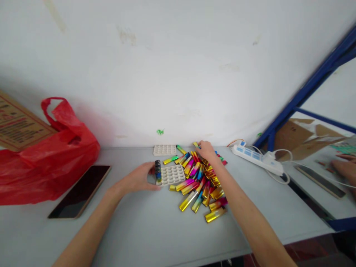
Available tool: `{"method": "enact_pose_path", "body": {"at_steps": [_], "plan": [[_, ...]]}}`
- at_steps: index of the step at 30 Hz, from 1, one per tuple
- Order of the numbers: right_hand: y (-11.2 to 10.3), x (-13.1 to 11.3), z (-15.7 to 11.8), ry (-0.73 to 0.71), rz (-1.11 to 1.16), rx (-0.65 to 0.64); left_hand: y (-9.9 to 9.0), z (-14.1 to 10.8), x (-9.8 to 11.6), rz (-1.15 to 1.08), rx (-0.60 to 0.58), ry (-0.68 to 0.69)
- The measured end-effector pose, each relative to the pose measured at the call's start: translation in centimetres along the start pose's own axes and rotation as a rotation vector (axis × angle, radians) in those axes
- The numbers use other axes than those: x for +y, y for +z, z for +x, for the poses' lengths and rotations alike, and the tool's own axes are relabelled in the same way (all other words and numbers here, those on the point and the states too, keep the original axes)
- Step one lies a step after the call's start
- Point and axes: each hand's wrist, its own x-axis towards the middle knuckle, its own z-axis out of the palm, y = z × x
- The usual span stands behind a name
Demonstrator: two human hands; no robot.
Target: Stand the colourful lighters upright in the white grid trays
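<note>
A white tray with rows of round holes (174,174) lies on the grey table. Several dark-topped pieces (158,171) stand upright in its left column. My left hand (141,177) is curved round the tray's left end, fingers and thumb apart. To the right spreads a pile of shiny gold and rainbow-coloured tubes (194,170). At the back of this pile, my right hand (206,150) has its fingers closed at the end of a yellow-green tube (196,145). A second holed tray (165,150) lies near the wall, with nothing standing in it.
A phone (80,191) and a red plastic bag (69,144) with a cardboard box (22,122) are at the left. At the right are a white power strip (257,158), a blue metal frame (294,100) and another person's hand (346,170).
</note>
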Motion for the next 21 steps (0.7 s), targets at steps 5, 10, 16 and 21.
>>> {"method": "enact_pose_path", "body": {"at_steps": [5,10,16,21], "plan": [[-1.3,1.0,-0.8,-0.120,0.196,0.036,0.0,-0.1,0.0,0.010,0.016,0.011],[-0.7,0.8,-3.9,-0.146,0.999,-0.014,-0.1,-0.2,0.4,-0.001,0.013,-0.005],[1.2,-1.1,-7.5,0.068,1.545,-0.197,-0.1,-0.2,0.5,0.005,0.005,-0.028],[0.8,-2.4,-9.6,-0.029,1.517,-0.348,-0.2,-0.2,0.5,0.042,-0.005,-0.048]]}}
